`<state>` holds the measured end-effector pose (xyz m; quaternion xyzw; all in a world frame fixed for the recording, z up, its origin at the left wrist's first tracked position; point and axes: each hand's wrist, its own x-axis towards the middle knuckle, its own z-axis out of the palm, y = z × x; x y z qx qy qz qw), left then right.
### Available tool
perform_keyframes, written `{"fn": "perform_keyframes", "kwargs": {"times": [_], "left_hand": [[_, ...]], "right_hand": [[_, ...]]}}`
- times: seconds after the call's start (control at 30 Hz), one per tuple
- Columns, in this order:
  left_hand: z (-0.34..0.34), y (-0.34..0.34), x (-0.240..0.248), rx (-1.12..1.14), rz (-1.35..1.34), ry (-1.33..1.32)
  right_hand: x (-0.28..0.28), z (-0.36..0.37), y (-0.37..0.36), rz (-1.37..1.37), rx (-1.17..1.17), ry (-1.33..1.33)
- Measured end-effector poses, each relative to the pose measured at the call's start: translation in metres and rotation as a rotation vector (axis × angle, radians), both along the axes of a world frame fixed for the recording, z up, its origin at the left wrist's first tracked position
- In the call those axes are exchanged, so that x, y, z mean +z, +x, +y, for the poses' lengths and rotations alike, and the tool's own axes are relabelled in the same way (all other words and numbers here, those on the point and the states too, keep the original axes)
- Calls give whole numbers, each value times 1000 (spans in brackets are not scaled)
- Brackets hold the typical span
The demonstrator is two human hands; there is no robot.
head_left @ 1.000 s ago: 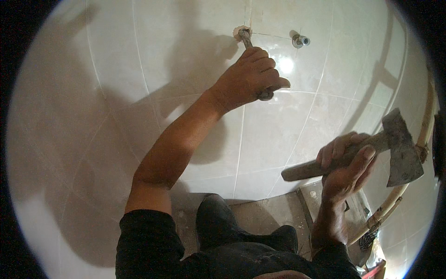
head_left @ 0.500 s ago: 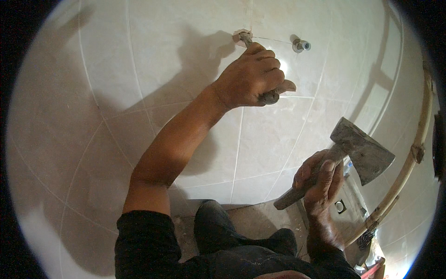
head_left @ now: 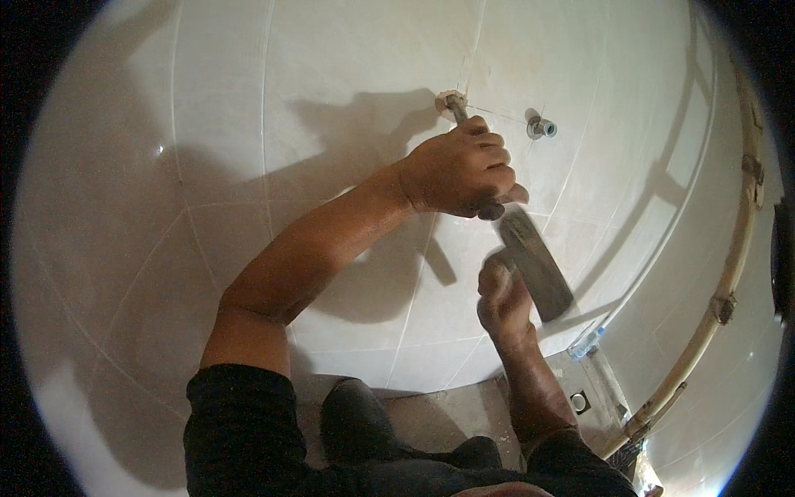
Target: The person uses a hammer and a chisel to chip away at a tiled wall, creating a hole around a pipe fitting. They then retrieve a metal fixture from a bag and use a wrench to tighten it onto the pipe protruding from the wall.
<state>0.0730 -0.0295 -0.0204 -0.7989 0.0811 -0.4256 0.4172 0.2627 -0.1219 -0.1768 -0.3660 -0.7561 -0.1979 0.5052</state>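
My left hand (head_left: 460, 170) is closed around a metal chisel (head_left: 455, 106) whose tip sits in a hole in the white tiled wall (head_left: 331, 74). The chisel's butt end sticks out below my fist. My right hand (head_left: 503, 298) grips the handle of a hatchet-style hammer (head_left: 537, 263). The hammer's grey head is raised close under the chisel's butt end, almost touching it.
A short metal pipe stub (head_left: 542, 127) sticks out of the wall just right of the chisel. A pale pipe (head_left: 729, 282) curves down the right side. A floor drain (head_left: 580, 402) lies low right, near my dark-trousered knee (head_left: 364, 414).
My right hand has swung the hammer from the far right in toward the wall and up under the chisel's end. My left hand has stayed on the chisel.
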Motion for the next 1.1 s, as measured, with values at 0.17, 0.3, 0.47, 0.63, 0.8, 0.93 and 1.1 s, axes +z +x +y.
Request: {"fn": "perform_keyframes", "kwargs": {"times": [0.17, 0.3, 0.47, 0.63, 0.8, 0.93, 1.1], "left_hand": [[0, -7, 3, 14, -20, 18], [2, 1, 6, -90, -5, -33], [2, 0, 12, -131, 2, -26], [7, 4, 9, -72, -4, -146], [-1, 3, 15, 54, 29, -132], [4, 2, 14, -57, 17, -219], [-5, 6, 14, 78, -35, -138]], "right_hand": [[6, -10, -21, 260, 504, 94], [-2, 12, 1, 169, 55, -159], [9, -12, -17, 272, 671, 330], [14, -40, -7, 271, 208, -286], [36, -25, 2, 64, -15, 8], [24, -47, -5, 585, 606, -79], [38, -43, -11, 428, 77, -476]]}}
